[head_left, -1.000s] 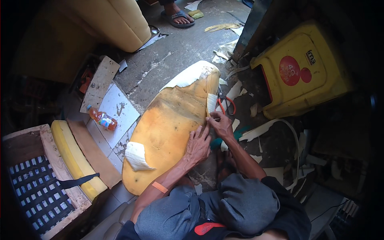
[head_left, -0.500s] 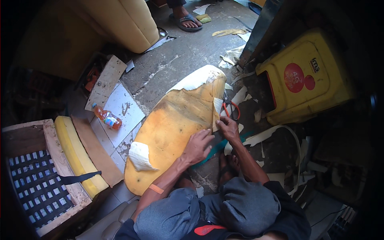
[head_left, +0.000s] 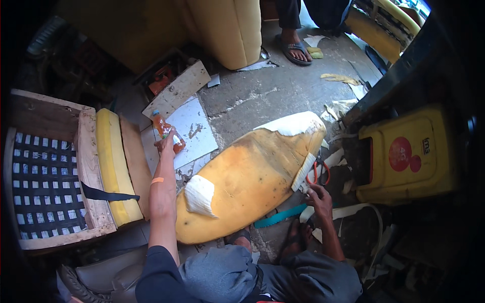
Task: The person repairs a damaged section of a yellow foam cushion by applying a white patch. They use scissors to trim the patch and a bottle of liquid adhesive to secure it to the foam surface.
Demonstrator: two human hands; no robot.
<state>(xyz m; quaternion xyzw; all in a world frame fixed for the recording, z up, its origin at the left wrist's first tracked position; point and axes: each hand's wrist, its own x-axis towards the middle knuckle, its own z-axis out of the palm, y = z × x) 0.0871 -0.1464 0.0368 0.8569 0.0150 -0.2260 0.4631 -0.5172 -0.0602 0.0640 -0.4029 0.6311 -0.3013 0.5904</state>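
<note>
My left hand (head_left: 167,141) is stretched out to the far left, its fingers round a plastic bottle (head_left: 162,126) of orange drink with a blue cap. The bottle is over a white tile (head_left: 194,129). In front of me lies a long rounded yellow foam pad (head_left: 242,182), stained brown, with white foam pieces at its far end (head_left: 295,123), near left end (head_left: 200,196) and right edge (head_left: 303,172). Beside that right edge my right hand (head_left: 320,199) is closed in a pinch; a small whitish bit shows at its fingertips, too small to name. Red-handled scissors (head_left: 319,171) lie just beyond it.
A yellow plastic stool (head_left: 419,161) lies tipped at the right. On the left stands a wooden frame with black webbing (head_left: 48,187) and a yellow foam strip (head_left: 113,166). A teal strip (head_left: 278,216) and scraps litter the floor. Another person's sandalled foot (head_left: 295,49) is far off.
My left hand has left the foam pad and reached out to the bottle. My right hand has come back slightly from the pad's edge. The view has shifted left.
</note>
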